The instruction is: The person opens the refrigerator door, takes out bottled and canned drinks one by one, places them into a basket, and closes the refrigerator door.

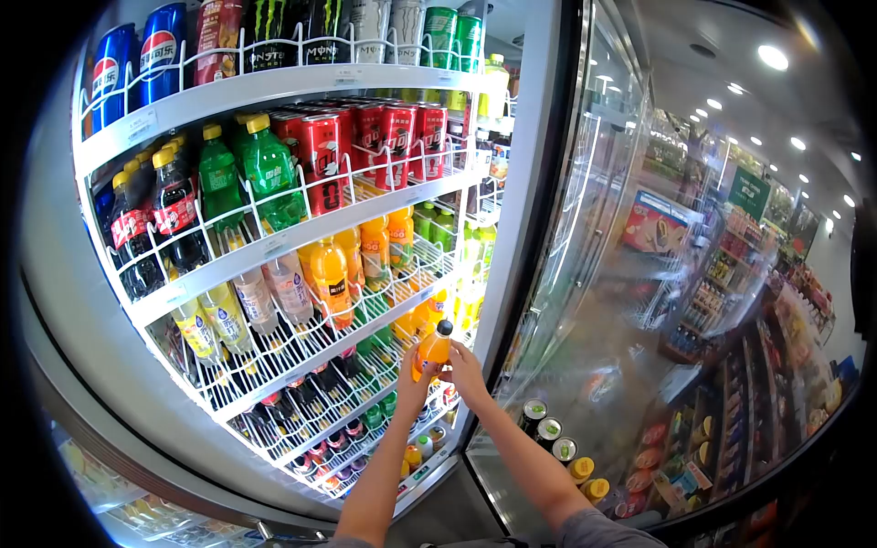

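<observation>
One bottle of orange drink (433, 353) is off the shelves and held in front of the open drinks fridge, near the lower racks; its dark cap (445, 327) is on, and it leans slightly. The left hand (413, 380) grasps it from one side, and the right hand (468, 373) closes in on the other, its fingers at the lower part of the bottle, though the exact finger contact there is hard to make out. As things lie, the bottle is clear of the rack but not set down anywhere, and whether it is coming out or going in cannot be told from this view. Just beyond it, more orange bottles (331, 276) stand behind the white wire rail of a sloping shelf (274, 245), beside pale drinks with printed labels (254, 297). The shelf above carries cola bottles (174, 203), green bottles (270, 173) and red cans (322, 157), and the top one holds blue cans (163, 57) among others. The lower racks show bare wire between rows of bottle tops. The glass door (557, 301) stands open on the right, with dark-rimmed cans (549, 429) and yellow lids (581, 469) low down near it. Through or in the glass appear stocked store shelves (708, 306), a poster (656, 222) and round ceiling lights (773, 57), curved by the lens.
</observation>
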{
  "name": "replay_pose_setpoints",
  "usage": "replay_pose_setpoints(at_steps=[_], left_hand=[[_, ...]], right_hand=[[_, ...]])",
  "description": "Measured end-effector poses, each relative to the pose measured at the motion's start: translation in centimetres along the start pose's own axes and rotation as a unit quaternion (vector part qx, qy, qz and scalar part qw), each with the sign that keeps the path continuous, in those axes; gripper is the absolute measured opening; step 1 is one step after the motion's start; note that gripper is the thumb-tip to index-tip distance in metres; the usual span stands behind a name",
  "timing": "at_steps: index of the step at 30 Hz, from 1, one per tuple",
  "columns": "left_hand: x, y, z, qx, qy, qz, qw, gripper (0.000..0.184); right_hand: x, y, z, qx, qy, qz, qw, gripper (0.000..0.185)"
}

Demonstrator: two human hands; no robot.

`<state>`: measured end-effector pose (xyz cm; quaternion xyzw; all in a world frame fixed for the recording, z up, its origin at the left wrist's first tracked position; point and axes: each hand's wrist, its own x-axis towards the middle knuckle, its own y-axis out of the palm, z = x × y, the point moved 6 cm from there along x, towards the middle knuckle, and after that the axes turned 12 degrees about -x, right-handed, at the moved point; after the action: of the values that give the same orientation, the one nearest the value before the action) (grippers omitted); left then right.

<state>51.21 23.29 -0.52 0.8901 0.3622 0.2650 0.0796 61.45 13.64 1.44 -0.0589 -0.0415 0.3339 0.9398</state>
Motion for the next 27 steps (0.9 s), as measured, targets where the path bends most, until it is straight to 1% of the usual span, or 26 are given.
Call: replay_pose_setpoints(at_steps=[1, 2, 3, 4, 5, 6, 7, 8, 9, 10, 11, 12, 13, 14, 15, 19, 21, 22, 23, 25, 26, 27], left_hand=[[-0.9, 0.0, -0.1, -0.05, -0.036, 0.008, 0.998, 0.056], [-1.5, -0.4, 0.0, -0.058, -0.067, 0.014, 0.996, 0.057], [-2.1, -0.3, -0.9, -0.057, -0.068, 0.016, 0.996, 0.057], [-3.1, -0.2, -2.0, -0.102, -0.104, -0.003, 0.989, 0.058], [-3.8, -0.1, -2.5, -0.146, -0.139, -0.022, 0.979, 0.059], [-4.2, -0.6, -1.8, -0.154, -0.154, -0.032, 0.975, 0.058], [-4.4, -0.2, -2.9, -0.155, -0.152, -0.03, 0.976, 0.058], [-5.4, -0.3, -3.4, -0.147, -0.203, -0.06, 0.966, 0.057], [-6.3, -0.6, -3.7, -0.137, -0.253, -0.091, 0.953, 0.056], [-6.7, -0.7, -2.9, -0.173, -0.259, -0.076, 0.947, 0.055], [-7.1, -0.9, -2.9, -0.172, -0.259, -0.079, 0.947, 0.055], [-7.5, -0.6, -3.4, -0.187, -0.267, -0.073, 0.942, 0.054], [-8.0, -0.3, -3.9, -0.204, -0.275, -0.068, 0.937, 0.053], [-8.5, -0.2, -4.4, -0.199, -0.284, -0.083, 0.934, 0.05], [-9.0, -0.3, -4.8, -0.199, -0.286, -0.086, 0.933, 0.05], [-10.8, -0.4, -6.0, -0.196, -0.307, -0.083, 0.928, 0.052], [-11.9, -0.8, -6.3, -0.167, -0.279, -0.074, 0.943, 0.052], [-12.0, -1.3, -5.3, -0.157, -0.249, -0.039, 0.955, 0.054], [-12.8, -2.1, -4.1, -0.158, -0.25, -0.038, 0.955, 0.054], [-13.6, -2.3, -4.4, -0.117, -0.233, -0.024, 0.965, 0.053], [-14.4, -2.3, -4.2, -0.12, -0.26, -0.019, 0.958, 0.054], [-15.0, -2.2, -4.6, -0.121, -0.26, -0.019, 0.958, 0.054]], right_hand=[[-1.2, -0.2, 0.4, 0.003, 0.001, 0.0, 1.0, 0.041], [-2.4, -0.4, 1.0, -0.063, -0.006, 0.001, 0.998, 0.042], [-3.9, -0.6, 1.7, -0.13, -0.013, 0.003, 0.991, 0.043], [-5.5, -0.8, 2.7, -0.191, -0.035, 0.001, 0.981, 0.046], [-6.2, -0.8, 2.1, -0.191, -0.034, 0.0, 0.981, 0.046], [-6.9, -0.5, 2.0, -0.209, -0.106, 0.004, 0.972, 0.048], [-7.6, -0.3, 1.7, -0.227, -0.176, 0.008, 0.958, 0.05], [-8.1, -0.2, 1.1, -0.259, -0.244, 0.011, 0.935, 0.062], [-9.0, -0.2, 0.9, -0.259, -0.242, 0.013, 0.935, 0.062], [-9.8, 0.1, 0.5, -0.201, -0.223, 0.048, 0.953, 0.066], [-10.4, 0.3, 0.2, -0.142, -0.202, 0.084, 0.965, 0.07], [-11.1, 0.4, 0.1, -0.116, -0.154, 0.132, 0.972, 0.074], [-11.5, 0.5, -0.1, -0.116, -0.153, 0.134, 0.972, 0.074], [-12.0, 0.5, -0.7, -0.134, -0.136, 0.135, 0.972, 0.074], [-12.6, 0.5, -0.9, -0.152, -0.118, 0.135, 0.972, 0.074], [-14.2, 0.6, -0.3, -0.161, -0.098, 0.142, 0.972, 0.074], [-15.2, 0.8, -0.9, -0.084, -0.083, 0.149, 0.982, 0.073], [-15.5, 0.8, -1.4, -0.084, -0.082, 0.148, 0.982, 0.073], [-15.8, 0.8, -2.3, -0.085, -0.074, 0.139, 0.984, 0.072], [-16.6, 0.6, -2.6, -0.087, -0.066, 0.131, 0.985, 0.072], [-17.1, 0.5, -2.8, -0.085, -0.053, 0.131, 0.986, 0.072], [-17.7, 0.3, -2.6, -0.083, -0.039, 0.132, 0.987, 0.072]])
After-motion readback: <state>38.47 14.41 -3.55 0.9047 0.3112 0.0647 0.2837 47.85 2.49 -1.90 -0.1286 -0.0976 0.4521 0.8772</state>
